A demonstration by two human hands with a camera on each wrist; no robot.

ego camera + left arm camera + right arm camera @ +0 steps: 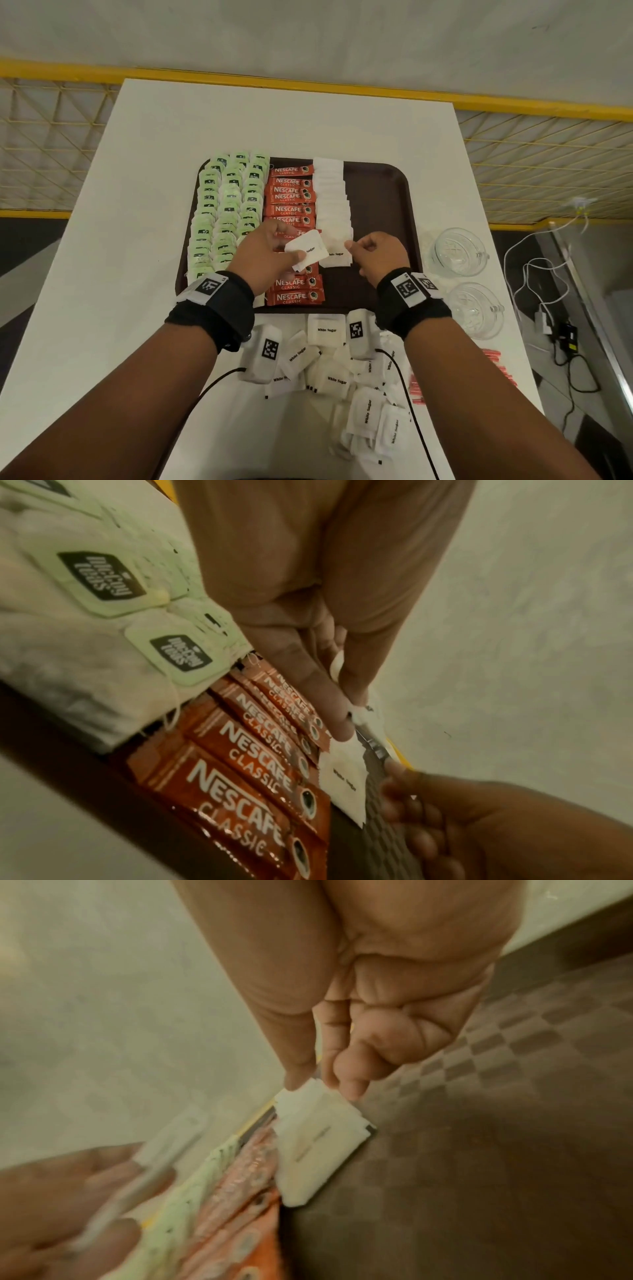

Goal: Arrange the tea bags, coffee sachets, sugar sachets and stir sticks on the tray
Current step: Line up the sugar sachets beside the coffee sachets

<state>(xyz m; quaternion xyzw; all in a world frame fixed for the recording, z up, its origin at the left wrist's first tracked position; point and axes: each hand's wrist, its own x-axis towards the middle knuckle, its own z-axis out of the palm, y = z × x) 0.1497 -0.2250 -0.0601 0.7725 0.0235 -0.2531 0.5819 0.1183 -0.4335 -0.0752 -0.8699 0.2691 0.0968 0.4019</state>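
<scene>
On the brown tray (pixel 376 205), green tea bags (pixel 226 209) fill the left columns. Red Nescafe coffee sachets (pixel 291 198) form the middle column, and white sugar sachets (pixel 332 202) form a column to their right. My left hand (pixel 296 255) holds a white sugar sachet (pixel 305 248) above the coffee column; in the left wrist view its fingertips (pixel 342 723) pinch that sachet. My right hand (pixel 352 245) pinches the edge of the nearest sugar sachet (pixel 337 257) of the column, thumb and forefinger on its corner (pixel 308 1093). Red stir sticks (pixel 496 363) lie on the table at right.
A heap of loose sugar sachets (pixel 342 380) covers the white table between my forearms, in front of the tray. Two glass cups (pixel 455 251) (pixel 474 308) stand right of the tray. The tray's right third (pixel 479 1123) is bare. Cables hang off the table's right edge.
</scene>
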